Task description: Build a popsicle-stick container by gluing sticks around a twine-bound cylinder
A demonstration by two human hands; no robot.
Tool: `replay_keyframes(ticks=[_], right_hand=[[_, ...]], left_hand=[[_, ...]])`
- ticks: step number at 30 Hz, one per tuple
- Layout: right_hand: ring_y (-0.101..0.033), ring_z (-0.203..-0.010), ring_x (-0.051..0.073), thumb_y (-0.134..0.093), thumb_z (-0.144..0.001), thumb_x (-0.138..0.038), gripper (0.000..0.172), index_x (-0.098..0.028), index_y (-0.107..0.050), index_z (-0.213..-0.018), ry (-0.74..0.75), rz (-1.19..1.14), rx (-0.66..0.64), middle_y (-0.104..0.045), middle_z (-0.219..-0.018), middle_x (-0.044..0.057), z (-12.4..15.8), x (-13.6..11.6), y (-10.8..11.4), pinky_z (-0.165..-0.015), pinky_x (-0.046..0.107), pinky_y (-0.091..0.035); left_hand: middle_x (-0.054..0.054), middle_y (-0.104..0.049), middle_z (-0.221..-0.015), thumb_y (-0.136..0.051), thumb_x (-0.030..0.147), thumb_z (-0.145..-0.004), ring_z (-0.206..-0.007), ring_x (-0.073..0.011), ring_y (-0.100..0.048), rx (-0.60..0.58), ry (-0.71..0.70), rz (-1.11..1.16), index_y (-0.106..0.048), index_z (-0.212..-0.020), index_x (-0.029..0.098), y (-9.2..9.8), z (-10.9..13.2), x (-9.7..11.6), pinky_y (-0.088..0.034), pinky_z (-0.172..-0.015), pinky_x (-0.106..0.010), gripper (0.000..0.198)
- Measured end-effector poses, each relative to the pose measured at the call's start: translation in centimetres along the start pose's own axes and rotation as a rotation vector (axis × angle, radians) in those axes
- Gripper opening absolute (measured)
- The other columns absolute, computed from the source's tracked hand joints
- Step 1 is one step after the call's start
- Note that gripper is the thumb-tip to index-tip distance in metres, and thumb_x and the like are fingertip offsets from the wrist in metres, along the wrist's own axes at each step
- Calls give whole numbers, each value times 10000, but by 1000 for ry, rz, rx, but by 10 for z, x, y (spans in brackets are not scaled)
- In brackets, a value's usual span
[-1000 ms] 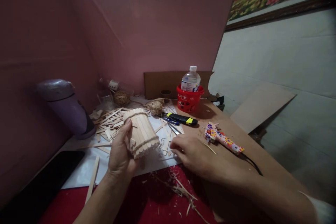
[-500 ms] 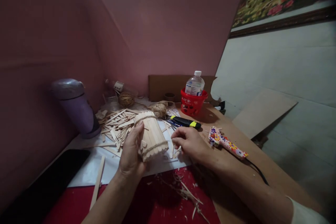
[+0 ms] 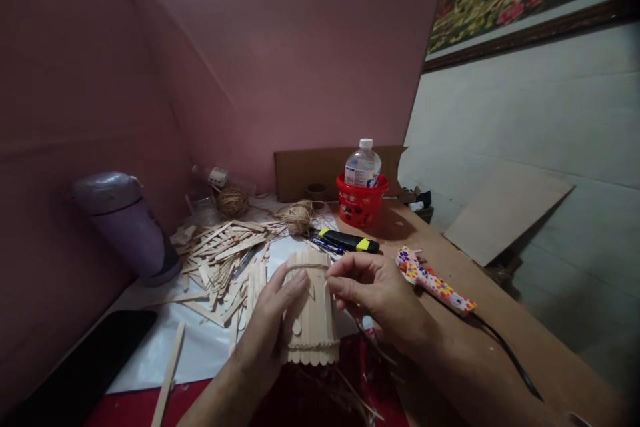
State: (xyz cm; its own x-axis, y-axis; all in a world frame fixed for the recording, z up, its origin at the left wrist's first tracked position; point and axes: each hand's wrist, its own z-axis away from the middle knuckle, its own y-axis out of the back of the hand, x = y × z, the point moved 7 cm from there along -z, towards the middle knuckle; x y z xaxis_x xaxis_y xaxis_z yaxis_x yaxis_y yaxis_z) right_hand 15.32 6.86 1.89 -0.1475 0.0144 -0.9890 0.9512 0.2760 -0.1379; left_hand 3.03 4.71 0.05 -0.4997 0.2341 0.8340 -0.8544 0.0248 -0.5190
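A small barrel-like piece made of wooden sticks [image 3: 314, 313] hangs over the table's front, with twine bands round its upper and lower ends. My left hand [image 3: 270, 320] grips it from the left, the thumb on its front near the upper band. Small stick pieces lie on its face. At its upper right edge, my right hand [image 3: 367, 287] has thumb and index finger pinched together; what they hold, if anything, is too small to make out.
Loose sticks [image 3: 225, 253] are heaped at the left, near a purple tumbler [image 3: 133, 233] and black phone [image 3: 90, 360]. Behind are twine [image 3: 297, 217], a black-yellow cutter [image 3: 350, 240] and a red bucket [image 3: 361, 207] with a bottle. A flowered glue gun [image 3: 435, 280] lies right.
The stick piece has come down and right and turned more upright in my left hand. My right hand has moved to its upper right edge. The view has shifted slightly.
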Motion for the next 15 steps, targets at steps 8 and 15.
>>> replay_keyframes(ticks=[8,15], right_hand=[[-515,-610,126,-735,-663,-295,145,-169,-663,-677,103,138,122,-608,-643,-12,-1,-5,6,-600,273,-410],[-487,-606,142,-695,-686,-352,186,-175,-635,-695,56,182,108,-572,-634,-8,-4,7,7,-592,285,-375]], left_hand=[[-50,-731,-801,-674,336,-786,-633,-187,-687,-1,-10,-101,-578,-1217,222,-1,-2,-3,-512,-516,-238,457],[-52,-737,-856,-705,330,-759,-670,-196,-698,21,-29,-103,-598,-1194,227,0,-3,-5,-518,-527,-235,460]])
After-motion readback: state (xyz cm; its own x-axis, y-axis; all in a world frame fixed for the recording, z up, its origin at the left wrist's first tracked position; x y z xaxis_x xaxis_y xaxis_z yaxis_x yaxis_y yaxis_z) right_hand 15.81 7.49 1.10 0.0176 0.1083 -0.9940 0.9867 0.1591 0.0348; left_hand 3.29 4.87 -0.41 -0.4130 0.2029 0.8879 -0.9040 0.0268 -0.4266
